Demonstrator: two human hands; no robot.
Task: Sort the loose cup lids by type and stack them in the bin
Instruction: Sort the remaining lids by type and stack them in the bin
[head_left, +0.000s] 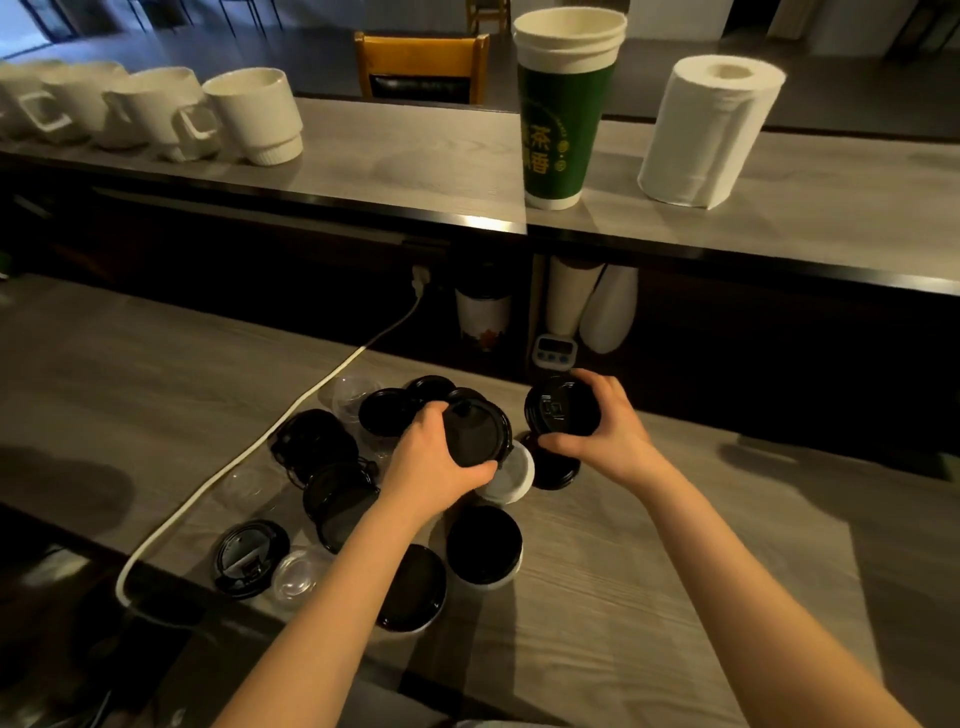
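Observation:
Several loose cup lids lie scattered on the wooden counter (649, 545): black sip lids (252, 558), clear dome lids (298, 574) and a white lid (511, 475). My left hand (439, 462) grips a black lid (475, 431) by its rim, held over the pile. My right hand (608, 421) holds another black lid (561, 408) tilted up, a little above a black lid lying on the counter (553, 470). No bin is visible.
A white power cable (249, 452) runs diagonally across the counter left of the pile. A raised shelf behind carries white mugs (254, 117), a green paper cup stack (563, 114) and a paper towel roll (709, 130). A small timer (555, 351) sits under it.

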